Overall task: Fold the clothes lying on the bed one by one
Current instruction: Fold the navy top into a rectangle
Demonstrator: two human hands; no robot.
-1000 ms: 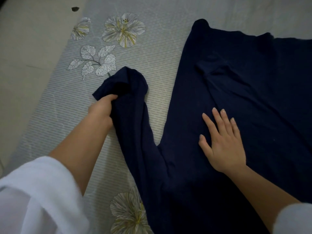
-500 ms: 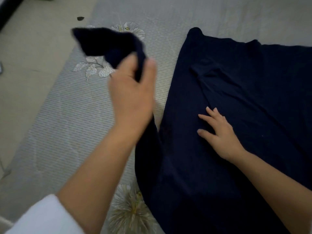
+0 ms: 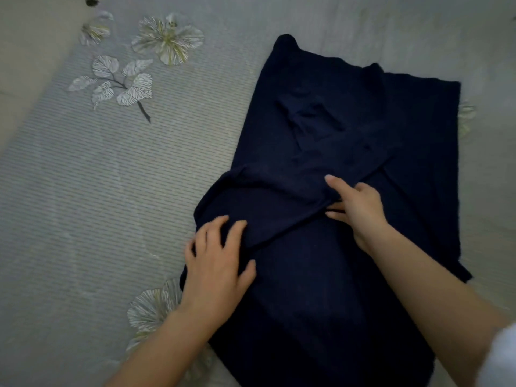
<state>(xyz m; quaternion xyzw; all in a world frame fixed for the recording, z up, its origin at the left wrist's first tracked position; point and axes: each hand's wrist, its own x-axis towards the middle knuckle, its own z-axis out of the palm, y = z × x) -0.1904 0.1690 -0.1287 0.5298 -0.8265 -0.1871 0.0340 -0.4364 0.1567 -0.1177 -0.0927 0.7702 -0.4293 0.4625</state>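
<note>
Two hands on navy shirt point(image 3: 321, 289): my left hand point(image 3: 216, 263) lay flat, fingers spread, on sleeve point(image 3: 268, 202); right hand point(image 3: 357, 208) pinched sleeve.

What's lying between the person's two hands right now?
In the head view, the folded-over sleeve of the navy garment spans from left hand to right hand.
</note>
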